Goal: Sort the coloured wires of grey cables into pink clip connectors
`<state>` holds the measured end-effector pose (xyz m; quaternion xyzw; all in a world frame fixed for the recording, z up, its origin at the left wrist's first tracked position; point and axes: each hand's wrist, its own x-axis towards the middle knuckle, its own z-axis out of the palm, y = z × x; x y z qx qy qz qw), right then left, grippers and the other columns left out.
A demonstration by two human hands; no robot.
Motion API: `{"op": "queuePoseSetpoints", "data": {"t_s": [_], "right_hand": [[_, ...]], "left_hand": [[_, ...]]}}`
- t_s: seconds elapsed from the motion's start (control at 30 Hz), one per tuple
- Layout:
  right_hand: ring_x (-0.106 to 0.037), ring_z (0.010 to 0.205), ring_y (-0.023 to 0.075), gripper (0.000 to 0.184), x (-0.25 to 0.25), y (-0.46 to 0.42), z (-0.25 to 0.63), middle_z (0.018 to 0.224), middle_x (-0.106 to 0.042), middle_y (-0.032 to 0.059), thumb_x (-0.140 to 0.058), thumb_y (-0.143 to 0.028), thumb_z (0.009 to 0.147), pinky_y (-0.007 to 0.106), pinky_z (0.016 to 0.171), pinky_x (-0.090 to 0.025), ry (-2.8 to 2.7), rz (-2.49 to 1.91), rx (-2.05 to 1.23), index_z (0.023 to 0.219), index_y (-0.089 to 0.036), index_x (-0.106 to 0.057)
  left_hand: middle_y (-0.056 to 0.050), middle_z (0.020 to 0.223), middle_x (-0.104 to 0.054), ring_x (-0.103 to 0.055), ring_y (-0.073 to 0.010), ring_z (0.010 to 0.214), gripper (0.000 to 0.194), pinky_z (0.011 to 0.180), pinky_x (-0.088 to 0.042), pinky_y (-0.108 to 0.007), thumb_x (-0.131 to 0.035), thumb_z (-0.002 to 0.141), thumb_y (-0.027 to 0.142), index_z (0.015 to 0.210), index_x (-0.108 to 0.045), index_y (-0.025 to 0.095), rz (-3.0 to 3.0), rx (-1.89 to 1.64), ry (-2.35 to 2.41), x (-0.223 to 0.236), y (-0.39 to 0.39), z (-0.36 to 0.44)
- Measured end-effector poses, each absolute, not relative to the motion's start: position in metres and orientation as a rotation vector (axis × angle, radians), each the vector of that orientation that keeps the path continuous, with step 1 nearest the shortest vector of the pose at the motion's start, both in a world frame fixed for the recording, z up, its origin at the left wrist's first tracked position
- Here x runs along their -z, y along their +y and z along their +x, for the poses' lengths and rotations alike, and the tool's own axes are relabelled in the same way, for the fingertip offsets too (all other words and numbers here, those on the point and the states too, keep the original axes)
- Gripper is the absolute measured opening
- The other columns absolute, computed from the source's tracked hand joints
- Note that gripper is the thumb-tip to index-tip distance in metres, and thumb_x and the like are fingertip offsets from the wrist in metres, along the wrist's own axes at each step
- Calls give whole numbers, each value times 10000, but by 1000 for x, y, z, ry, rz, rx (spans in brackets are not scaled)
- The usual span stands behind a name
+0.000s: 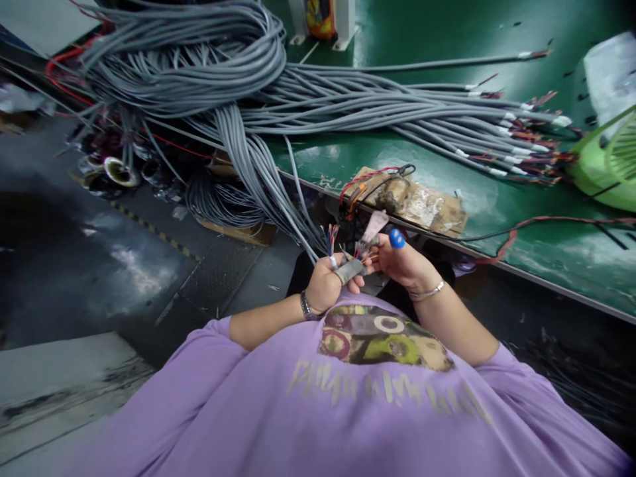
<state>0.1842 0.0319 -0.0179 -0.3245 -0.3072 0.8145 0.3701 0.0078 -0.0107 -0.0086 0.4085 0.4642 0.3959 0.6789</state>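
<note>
My left hand (325, 286) is closed around a grey cable whose end shows a fan of thin coloured wires (332, 237). Grey wrapping (349, 270) covers its thumb. Close beside it, my right hand (400, 264) has its fingertips bent against thin orange and red wires (365, 257) and its thumb raised, with a blue cover (396, 238) on the tip. A pale, pinkish strip (375, 225) sticks up by the right fingers; what it is I cannot make out. From behind the left hand, a bundle of grey cables (265, 169) runs up to the bench.
A large coil of grey cables (199, 59) lies on the green bench (432, 40), stripped ends (521, 149) to the right. Cardboard (422, 205) with tape sits at the bench edge, a green fan (611, 156) farther right. More cable (223, 199) lies below the bench.
</note>
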Motion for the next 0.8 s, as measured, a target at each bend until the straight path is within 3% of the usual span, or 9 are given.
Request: {"op": "queuePoseSetpoints", "data": {"t_s": [0.13,0.3,0.47,0.67,0.8], "right_hand": [[-594,586,105,453,11,33,194,655,-648,-2,-890,-507,549,236,583,-531,-984,-997,-2018,722,-156,-661],[-589,594,89,278,1,33,191,680,-681,-8,-853,-343,633,221,608,-500,-1167,-997,-1928,729,-140,-689],[-562,573,86,252,-1,32,186,649,-666,-8,-829,-344,669,224,600,-483,-1288,-906,-1895,714,-132,-701],[-624,648,126,382,12,27,202,768,-699,43,-819,-489,674,237,575,-517,-1096,-981,-1857,809,-148,-712],[-561,554,94,337,16,19,198,663,-658,1,-864,-407,635,226,531,-477,-1063,-960,-1840,777,-152,-696]], "left_hand": [[-30,602,-682,-587,-95,432,358,436,-441,-195,-712,769,480,710,-632,136,1018,-818,1099,6,-11,6],[-32,559,-659,-578,-91,430,358,446,-440,-190,-740,739,453,656,-621,126,1132,-655,1120,0,-9,9],[-43,522,-644,-571,-101,415,359,453,-451,-206,-762,711,431,609,-610,122,1121,-485,1091,-3,-5,11],[-55,610,-692,-610,-123,443,391,464,-477,-225,-729,734,505,713,-639,126,944,-707,1068,11,-5,8],[-66,655,-711,-650,-145,493,416,507,-516,-244,-727,744,529,765,-649,122,948,-705,1054,17,-4,9]]}}
